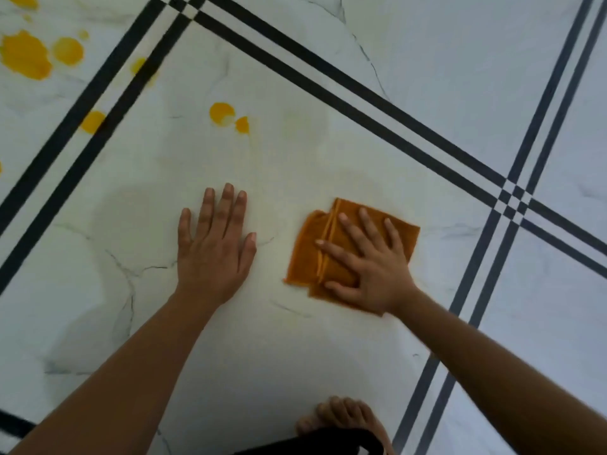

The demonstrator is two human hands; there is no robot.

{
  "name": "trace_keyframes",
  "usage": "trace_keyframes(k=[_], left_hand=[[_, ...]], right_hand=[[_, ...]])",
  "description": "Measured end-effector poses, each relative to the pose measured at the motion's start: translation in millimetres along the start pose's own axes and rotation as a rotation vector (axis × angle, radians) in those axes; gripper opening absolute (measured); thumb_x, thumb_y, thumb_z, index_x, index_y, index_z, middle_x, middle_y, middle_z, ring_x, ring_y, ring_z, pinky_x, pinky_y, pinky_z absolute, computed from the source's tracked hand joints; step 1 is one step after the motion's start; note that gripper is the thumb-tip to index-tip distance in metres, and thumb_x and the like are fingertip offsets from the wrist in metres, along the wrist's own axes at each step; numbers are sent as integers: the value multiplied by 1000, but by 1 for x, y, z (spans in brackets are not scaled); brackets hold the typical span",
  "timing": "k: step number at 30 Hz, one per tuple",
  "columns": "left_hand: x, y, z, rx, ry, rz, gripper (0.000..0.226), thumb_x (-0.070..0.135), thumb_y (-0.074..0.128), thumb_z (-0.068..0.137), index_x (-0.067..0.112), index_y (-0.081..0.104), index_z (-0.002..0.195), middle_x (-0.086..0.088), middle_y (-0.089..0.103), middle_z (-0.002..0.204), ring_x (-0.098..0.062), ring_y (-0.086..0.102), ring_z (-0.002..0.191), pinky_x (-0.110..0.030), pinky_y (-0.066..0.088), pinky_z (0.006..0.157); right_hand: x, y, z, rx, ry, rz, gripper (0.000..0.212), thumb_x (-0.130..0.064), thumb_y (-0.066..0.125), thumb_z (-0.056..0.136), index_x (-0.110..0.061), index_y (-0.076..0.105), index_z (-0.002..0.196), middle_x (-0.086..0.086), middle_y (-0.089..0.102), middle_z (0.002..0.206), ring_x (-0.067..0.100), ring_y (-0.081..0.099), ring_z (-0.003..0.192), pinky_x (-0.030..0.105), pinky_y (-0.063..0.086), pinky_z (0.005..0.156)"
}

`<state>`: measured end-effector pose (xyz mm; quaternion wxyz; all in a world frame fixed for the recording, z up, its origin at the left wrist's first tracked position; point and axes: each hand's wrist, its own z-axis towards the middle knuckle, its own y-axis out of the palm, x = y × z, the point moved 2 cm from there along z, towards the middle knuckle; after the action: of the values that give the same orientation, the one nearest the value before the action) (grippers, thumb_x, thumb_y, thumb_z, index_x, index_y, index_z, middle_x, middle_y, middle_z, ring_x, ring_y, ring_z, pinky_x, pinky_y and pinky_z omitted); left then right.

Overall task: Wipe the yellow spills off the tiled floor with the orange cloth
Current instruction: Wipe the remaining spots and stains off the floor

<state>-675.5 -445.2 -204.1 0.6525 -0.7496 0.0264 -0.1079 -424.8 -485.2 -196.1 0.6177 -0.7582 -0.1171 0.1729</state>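
Note:
The folded orange cloth (315, 254) lies flat on the white marble-look tiled floor (295, 349). My right hand (364, 264) presses down on it with fingers spread. My left hand (213, 247) rests flat on the bare tile to the cloth's left, fingers apart, holding nothing. Two small yellow spills (228, 116) sit ahead of my left hand. A large yellow spill (24, 55) with smaller drops beside it lies at the far upper left, beyond the black stripes. Another drop (92, 121) sits on the stripes.
Double black stripes (328, 87) border the tile and cross at the right (515, 200). My bare foot (345, 418) and a dark cloth edge (322, 443) show at the bottom. A faint smeared patch (305, 133) lies ahead of the cloth.

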Motion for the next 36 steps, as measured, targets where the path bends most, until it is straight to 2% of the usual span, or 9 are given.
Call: trace_keyframes(k=[5, 7, 11, 14, 17, 22, 26, 32, 36], left_hand=[[-7, -4, 10, 16, -76, -7, 60, 40, 25, 93, 14, 23, 147, -9, 24, 154, -28, 21, 141, -46, 9, 110], [-12, -6, 18, 4, -159, -17, 61, 40, 24, 92, 14, 23, 147, -9, 23, 154, -27, 21, 141, -47, 10, 110], [-22, -16, 21, -28, -292, -31, 62, 40, 23, 91, 12, 28, 146, -9, 26, 153, -28, 24, 140, -52, 19, 108], [-29, -30, 24, 8, -386, -42, 62, 41, 22, 91, 12, 27, 146, -8, 24, 154, -27, 22, 141, -52, 19, 109], [-32, -36, 37, 18, -423, -61, 63, 41, 20, 91, 12, 27, 146, -8, 24, 154, -27, 22, 141, -50, 21, 109], [-63, -28, 57, 16, -453, -72, 66, 44, 13, 90, 12, 22, 148, -8, 20, 155, -26, 16, 143, -48, 15, 112], [-100, -27, 63, 72, -426, -44, 62, 41, 20, 92, 10, 29, 145, -10, 27, 153, -28, 23, 141, -49, 21, 110], [-150, -37, 65, 86, -439, -47, 62, 42, 19, 93, 11, 26, 146, -8, 25, 154, -26, 21, 142, -49, 20, 110], [-146, -54, 76, 145, -503, -109, 66, 45, 17, 92, 8, 27, 145, -10, 27, 153, -27, 22, 141, -48, 20, 110]], right_hand=[[27, -17, 101, 41, 437, 113, 65, -73, 22, 83, -49, 9, 142, 1, 2, 158, 30, -6, 144, 57, -4, 110], [4, -15, 112, 41, 364, 139, 66, -73, 21, 83, -49, 6, 143, 1, -1, 158, 30, -9, 144, 56, -8, 110], [1, -10, 65, -61, -26, 75, 64, -74, 17, 83, -50, 11, 142, 3, 9, 158, 29, -4, 143, 59, 5, 109], [19, -25, 124, -98, 126, 128, 66, -77, 15, 81, -52, 4, 141, 1, -4, 158, 29, -13, 143, 61, -3, 111], [-18, -38, 190, -114, 238, 168, 67, -73, 21, 83, -48, 3, 143, 3, -14, 157, 34, -21, 140, 61, -12, 108], [-34, -31, 196, -106, -246, 12, 64, -74, 13, 82, -53, -1, 141, 0, -10, 158, 30, -19, 141, 61, -8, 110], [-46, -39, 281, -27, 47, 70, 63, -74, 12, 84, -52, -2, 141, -1, -11, 158, 29, -17, 142, 58, -12, 108], [-105, -35, 279, -89, -151, 89, 65, -73, 18, 84, -50, 3, 142, -3, -7, 158, 25, -14, 143, 52, -14, 109], [-85, -71, 282, -51, 40, 539, 58, -54, 37, 92, -35, 22, 145, 1, 23, 154, 20, 17, 142, 46, 13, 115]])
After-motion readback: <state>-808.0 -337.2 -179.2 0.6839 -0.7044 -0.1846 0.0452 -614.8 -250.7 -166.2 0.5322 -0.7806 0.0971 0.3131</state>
